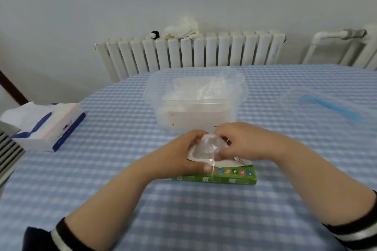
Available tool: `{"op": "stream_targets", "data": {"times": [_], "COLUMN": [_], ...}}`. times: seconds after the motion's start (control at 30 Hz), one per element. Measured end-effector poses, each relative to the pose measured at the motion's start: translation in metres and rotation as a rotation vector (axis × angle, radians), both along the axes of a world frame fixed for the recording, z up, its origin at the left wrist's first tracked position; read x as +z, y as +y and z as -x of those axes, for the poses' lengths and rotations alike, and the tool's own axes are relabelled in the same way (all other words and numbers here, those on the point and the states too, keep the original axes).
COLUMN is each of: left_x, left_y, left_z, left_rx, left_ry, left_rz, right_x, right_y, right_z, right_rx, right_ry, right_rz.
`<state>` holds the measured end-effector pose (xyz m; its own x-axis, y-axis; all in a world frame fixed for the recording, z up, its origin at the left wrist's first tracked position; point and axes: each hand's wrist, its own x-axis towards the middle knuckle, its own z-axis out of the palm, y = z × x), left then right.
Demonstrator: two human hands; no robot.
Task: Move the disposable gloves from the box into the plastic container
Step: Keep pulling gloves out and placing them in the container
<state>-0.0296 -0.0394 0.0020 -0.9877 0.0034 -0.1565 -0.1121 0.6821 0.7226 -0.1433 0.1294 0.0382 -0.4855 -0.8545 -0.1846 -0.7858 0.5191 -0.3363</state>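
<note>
A flat green and white glove box (232, 175) lies on the checked tablecloth in front of me. My left hand (179, 153) curls around the box's left end and holds it down. My right hand (242, 140) pinches a clear disposable glove (210, 146) that sticks up out of the box's top opening. Just behind the box stands the clear plastic container (195, 112), open at the top, with thin clear gloves (206, 89) bunched inside it.
The container's clear lid (326, 106) with a blue clip lies at the right on the blue checked table (142, 210). A tissue pack (47, 126) sits at the left edge. A white radiator (193, 51) runs along the wall behind.
</note>
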Motion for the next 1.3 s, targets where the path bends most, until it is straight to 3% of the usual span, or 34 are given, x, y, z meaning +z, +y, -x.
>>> {"op": "stream_targets", "data": {"times": [0.13,0.43,0.57,0.63,0.83,1.13,1.3], "left_x": [-0.009,-0.016,-0.017,-0.017,-0.019,-0.013,-0.010], "left_y": [0.011,0.009,0.010,0.010,0.007,0.009,0.012], "left_z": [-0.001,0.002,0.003,0.003,0.001,0.001,0.000], "left_rx": [-0.002,0.034,0.021,0.026,0.092,0.095,0.061], "left_ry": [0.094,0.087,0.088,0.081,0.047,0.043,0.060], "left_rz": [0.160,0.216,0.242,0.215,0.127,0.182,0.228], "right_x": [0.000,-0.005,0.008,0.018,-0.006,-0.003,0.001], "right_y": [0.001,0.004,0.002,0.004,-0.002,0.003,0.001], "right_z": [0.005,-0.003,-0.010,-0.011,-0.013,0.000,-0.004], "right_rx": [-0.067,-0.047,-0.042,-0.066,-0.152,-0.061,-0.112], "right_ry": [0.009,0.019,-0.154,-0.196,-0.201,-0.501,-0.429], "right_rz": [0.058,0.370,0.704,0.777,0.430,0.411,0.348]}}
